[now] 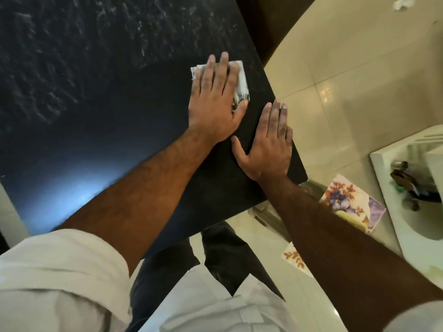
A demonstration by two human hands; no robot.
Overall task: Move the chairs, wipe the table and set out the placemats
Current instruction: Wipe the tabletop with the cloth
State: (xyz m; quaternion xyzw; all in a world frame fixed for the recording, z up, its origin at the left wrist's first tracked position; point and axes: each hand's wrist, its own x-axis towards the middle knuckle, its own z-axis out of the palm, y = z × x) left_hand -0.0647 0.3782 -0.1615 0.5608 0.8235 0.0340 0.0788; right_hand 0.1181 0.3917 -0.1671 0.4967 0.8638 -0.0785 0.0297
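A dark stone table [96,92] fills the left and middle of the head view, with pale wet streaks across its far part. My left hand [215,101] lies flat, fingers straight, pressing a folded white cloth [241,79] onto the table near its right edge. My right hand [266,144] rests flat on the table's right edge, fingers straight, holding nothing. Floral placemats [352,202] lie below the table's near right corner, partly hidden by my right forearm.
A white washbasin [407,188] with a metal tap stands at the right. Cream floor tiles [347,80] stretch beyond the table's right edge. A dark wooden piece [259,20] shows at the top beside the table. My legs stand against the table's near edge.
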